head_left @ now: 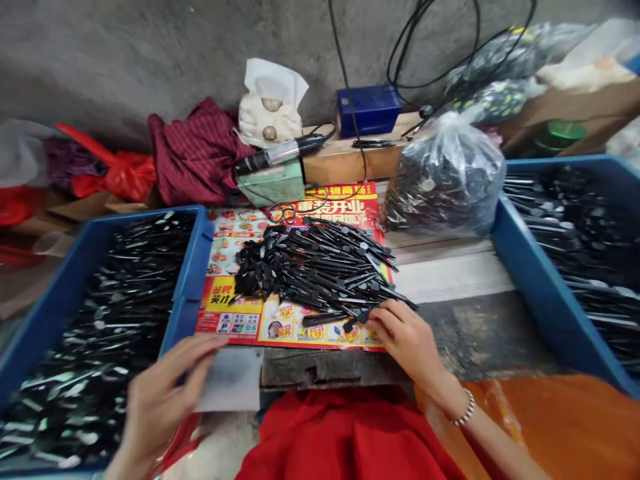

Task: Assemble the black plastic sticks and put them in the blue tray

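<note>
On a printed red and yellow flyer [235, 325] lies a heap of thin black strips with round ends [320, 257]. My right hand [413, 343], with a beaded bracelet at the wrist, is at the heap's front right edge. Its fingertips are closed on a black round-ended strip [361, 316]. Slightly blurred, my left hand [167, 390] hovers between the left bin and the flyer's near left corner. Its fingers stretch to the right, thumb apart, and nothing shows in them. Below it lies a pale flat sheet [235, 383].
Blue bins [193, 267] [530, 257] of black strips stand left and right. Behind the heap are a clear bag of black parts [447, 177], a pen-like power tool [280, 153] on a green box [273, 185], a blue box [369, 110] and loose cables.
</note>
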### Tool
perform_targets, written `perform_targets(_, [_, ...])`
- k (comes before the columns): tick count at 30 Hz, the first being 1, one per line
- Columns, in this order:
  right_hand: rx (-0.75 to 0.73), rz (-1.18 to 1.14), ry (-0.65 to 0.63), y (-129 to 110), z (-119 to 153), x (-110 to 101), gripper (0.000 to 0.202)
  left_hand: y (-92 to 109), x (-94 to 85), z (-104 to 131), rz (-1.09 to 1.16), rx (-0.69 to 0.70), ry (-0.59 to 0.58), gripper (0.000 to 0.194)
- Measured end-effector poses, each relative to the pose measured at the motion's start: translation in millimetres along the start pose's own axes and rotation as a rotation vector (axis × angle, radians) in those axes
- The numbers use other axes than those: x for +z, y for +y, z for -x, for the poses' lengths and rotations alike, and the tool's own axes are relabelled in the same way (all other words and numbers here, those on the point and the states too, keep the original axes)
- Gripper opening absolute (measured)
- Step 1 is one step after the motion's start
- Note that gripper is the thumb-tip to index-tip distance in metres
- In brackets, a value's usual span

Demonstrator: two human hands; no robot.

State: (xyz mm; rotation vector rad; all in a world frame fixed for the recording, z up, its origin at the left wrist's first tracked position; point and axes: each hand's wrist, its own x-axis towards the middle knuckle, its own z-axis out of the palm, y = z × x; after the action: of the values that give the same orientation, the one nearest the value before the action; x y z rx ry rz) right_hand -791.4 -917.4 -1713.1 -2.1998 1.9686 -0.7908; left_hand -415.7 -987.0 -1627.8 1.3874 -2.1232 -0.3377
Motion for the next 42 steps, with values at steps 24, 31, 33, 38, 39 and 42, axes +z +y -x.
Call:
perform_targets(24, [0.565,-0.379,0.03,22.8,17.1,-70.0,0.031,-45.8,77.1,-51.6,-0.202,-0.135,-0.033,0.027])
perform_targets(31, [0.265,-0.412,-0.02,13.3,5.9,-51.4,0.02,-35.0,66.8,-45.0,-0.073,-0.162,0.002,0.027])
perform_targets(33, [0.218,-0.395,0.028,11.7,6.7,-35.8,0.019,-26.3,67.9,-43.8,0.093,-0.237,-0.042,0.025])
perform_targets(38, [0.311,-0.561,-0.015,-11.1,9.1,-16.6,0.022,23.7,86.7,-43.4,0.479,-0.234,-0.282,0.02])
perform_targets(39, [0.359,-0.642,-0.045,-18.9,7.9,-15.6,0.024,37.1,92.4,-43.4,0.489,-0.177,-0.324,0.018])
perform_targets(42, [0.501,-0.948,-0.144,-41.0,1.5,-11.4,0.033,74.7,109.0,-42.4,0.413,0.051,-0.366,0.015])
